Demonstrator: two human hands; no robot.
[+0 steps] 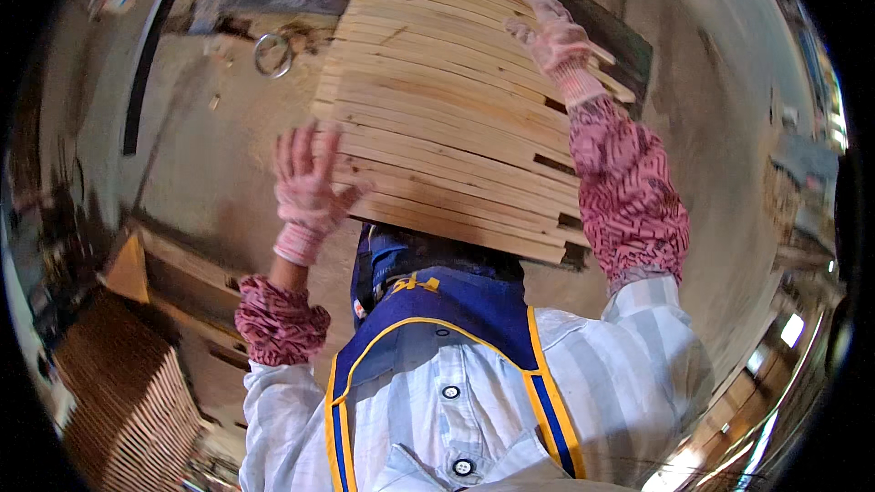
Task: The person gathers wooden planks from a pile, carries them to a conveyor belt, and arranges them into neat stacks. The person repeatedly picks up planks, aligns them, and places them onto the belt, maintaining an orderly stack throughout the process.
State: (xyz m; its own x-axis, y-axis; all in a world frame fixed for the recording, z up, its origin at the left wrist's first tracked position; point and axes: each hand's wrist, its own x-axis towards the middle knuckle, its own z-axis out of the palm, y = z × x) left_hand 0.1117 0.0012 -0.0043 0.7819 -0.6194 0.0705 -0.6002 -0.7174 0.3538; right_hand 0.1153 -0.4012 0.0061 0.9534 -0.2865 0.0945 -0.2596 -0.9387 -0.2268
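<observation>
Wooden strips: in the head view, a broad layer of pale wooden strips (447, 100) lies side by side, running left to right, in front of the person's body at upper centre.
Strip ends: fairly even on the left; staggered on the right, with dark gaps between some.
Left hand: the gloved left hand (308, 187) is beside the left ends, its fingers (303, 150) spread and grasping nothing; the thumb points in over the edge, though contact is unclear.
Right hand: the gloved right hand (556, 41) is over the far right ends, fingers extended, thumb apart, gripping nothing; I cannot tell whether it presses on the wood.
Clothing: pink patterned sleeve covers (629, 187), a pale striped shirt (629, 364) and a blue apron (456, 302) edged in yellow.
Beneath: a dark slab (633, 41) shows past the upper right ends.
Floor at left: a silvery ring (259, 56) and a long dark bar (150, 64).
</observation>
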